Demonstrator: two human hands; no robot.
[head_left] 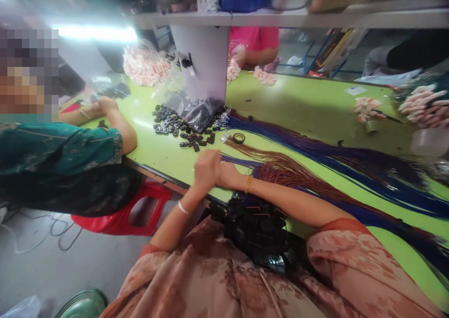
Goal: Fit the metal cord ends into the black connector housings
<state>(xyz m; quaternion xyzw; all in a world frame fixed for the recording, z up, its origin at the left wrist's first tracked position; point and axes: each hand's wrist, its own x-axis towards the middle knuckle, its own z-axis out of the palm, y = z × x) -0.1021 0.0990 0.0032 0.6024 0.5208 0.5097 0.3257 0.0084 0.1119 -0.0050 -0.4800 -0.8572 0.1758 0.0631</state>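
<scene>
My left hand (205,169) and my right hand (228,174) meet at the near edge of the green table (308,107), fingers pressed together around something small and blurred. They sit at the ends of a brown wire bundle (291,175) that runs off to the right, with a blue wire bundle (315,142) beside it. A pile of small black connector housings (175,127) lies just beyond my hands. More black housings with wires (256,227) are heaped in my lap.
A person in green (59,163) sits at the left on a red stool (121,213). Another person in pink (254,46) works across the table. A grey post (205,63), a plastic bag of parts (199,113), a tape roll (239,138) and pink-white bundles (424,105) are about.
</scene>
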